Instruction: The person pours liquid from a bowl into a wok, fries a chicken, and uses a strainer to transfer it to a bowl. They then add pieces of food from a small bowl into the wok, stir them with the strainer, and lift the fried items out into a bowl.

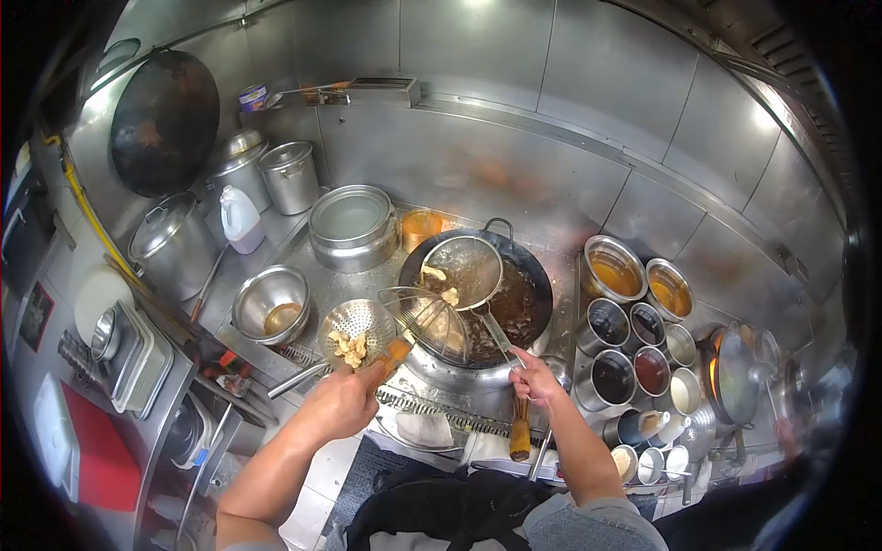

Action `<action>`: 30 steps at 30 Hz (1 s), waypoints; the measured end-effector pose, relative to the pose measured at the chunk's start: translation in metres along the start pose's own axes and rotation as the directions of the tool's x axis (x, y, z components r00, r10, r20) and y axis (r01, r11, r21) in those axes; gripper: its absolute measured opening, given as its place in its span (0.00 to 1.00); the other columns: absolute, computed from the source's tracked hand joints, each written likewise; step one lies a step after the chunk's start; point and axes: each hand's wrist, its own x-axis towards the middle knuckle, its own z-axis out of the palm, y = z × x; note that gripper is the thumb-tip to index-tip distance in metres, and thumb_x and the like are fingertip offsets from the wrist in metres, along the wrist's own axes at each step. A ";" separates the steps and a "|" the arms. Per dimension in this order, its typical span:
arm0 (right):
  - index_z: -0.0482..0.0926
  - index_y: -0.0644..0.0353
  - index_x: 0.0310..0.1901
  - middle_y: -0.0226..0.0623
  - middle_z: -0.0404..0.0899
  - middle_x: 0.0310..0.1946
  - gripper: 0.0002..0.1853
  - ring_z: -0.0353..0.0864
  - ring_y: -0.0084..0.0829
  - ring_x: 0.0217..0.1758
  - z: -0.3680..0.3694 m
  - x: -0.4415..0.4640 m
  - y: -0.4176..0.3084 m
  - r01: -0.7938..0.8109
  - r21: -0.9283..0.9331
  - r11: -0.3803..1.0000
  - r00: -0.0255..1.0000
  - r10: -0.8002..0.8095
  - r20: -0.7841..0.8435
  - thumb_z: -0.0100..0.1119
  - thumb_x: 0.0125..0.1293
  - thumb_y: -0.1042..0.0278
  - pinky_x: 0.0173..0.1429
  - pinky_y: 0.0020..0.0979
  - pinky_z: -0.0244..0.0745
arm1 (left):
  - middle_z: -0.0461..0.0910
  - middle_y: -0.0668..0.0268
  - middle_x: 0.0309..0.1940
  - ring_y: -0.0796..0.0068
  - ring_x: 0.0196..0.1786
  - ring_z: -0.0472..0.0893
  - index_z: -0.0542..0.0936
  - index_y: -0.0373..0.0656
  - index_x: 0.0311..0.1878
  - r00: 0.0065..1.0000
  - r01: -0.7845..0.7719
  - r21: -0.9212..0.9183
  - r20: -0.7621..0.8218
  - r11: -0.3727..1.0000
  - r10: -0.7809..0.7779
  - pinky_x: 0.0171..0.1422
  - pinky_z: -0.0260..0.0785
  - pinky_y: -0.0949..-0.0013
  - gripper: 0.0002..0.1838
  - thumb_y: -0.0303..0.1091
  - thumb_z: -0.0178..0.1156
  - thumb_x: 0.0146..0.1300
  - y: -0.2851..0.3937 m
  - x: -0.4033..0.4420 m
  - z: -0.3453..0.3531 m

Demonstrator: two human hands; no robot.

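Note:
My left hand (pixel 342 402) is closed around the wooden handle of a wire skimmer (pixel 430 323), whose basket hangs over the wok's left side. In my right hand (pixel 537 378) is the metal handle of a round mesh strainer (pixel 467 268) above the wok. A few pale fried pieces (pixel 448 296) show where skimmer and strainer overlap; which one bears them I cannot tell. Dark bubbling oil (pixel 514 303) fills the wok (pixel 544 275). Left of it, a perforated ladle (pixel 356 317) holds golden fried pieces (pixel 351 349).
A steel bowl (pixel 268 298) and a large pot (pixel 354 230) stand on the left. Right of the wok are several containers of sauces (pixel 614 376) and two bowls of amber liquid (pixel 616 271). Flame shows by a second wok (pixel 735 376). A wooden-handled tool (pixel 521 436) lies at the front.

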 end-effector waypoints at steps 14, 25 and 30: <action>0.51 0.40 0.77 0.27 0.66 0.23 0.36 0.58 0.18 0.15 0.093 -0.042 -0.090 0.090 -0.358 0.929 0.996 -0.090 0.014 0.43 0.70 0.80 0.19 0.24 0.59 | 0.76 0.46 0.35 0.43 0.41 0.79 0.69 0.45 0.66 0.997 0.056 -0.140 0.060 0.989 -0.048 0.47 0.73 0.50 0.29 0.34 0.59 0.60 -0.047 -0.013 0.048; 0.56 0.48 0.75 0.56 0.66 0.67 0.35 0.69 0.51 0.68 0.191 -0.009 -0.064 0.152 -0.957 0.246 0.965 -0.246 0.090 0.48 0.65 0.75 0.71 0.35 0.62 | 0.76 0.45 0.35 0.42 0.40 0.79 0.70 0.45 0.65 0.999 0.003 -0.168 0.041 0.986 0.003 0.45 0.73 0.49 0.27 0.35 0.59 0.63 -0.058 -0.010 0.037; 0.60 0.44 0.74 0.28 0.71 0.24 0.35 0.66 0.20 0.22 0.133 -0.027 -0.094 0.171 -0.875 0.453 0.867 -0.491 -0.085 0.45 0.65 0.80 0.27 0.25 0.66 | 0.76 0.44 0.35 0.41 0.37 0.79 0.72 0.45 0.63 1.000 -0.013 -0.134 -0.011 0.991 0.012 0.44 0.73 0.48 0.23 0.32 0.58 0.64 -0.060 -0.007 0.035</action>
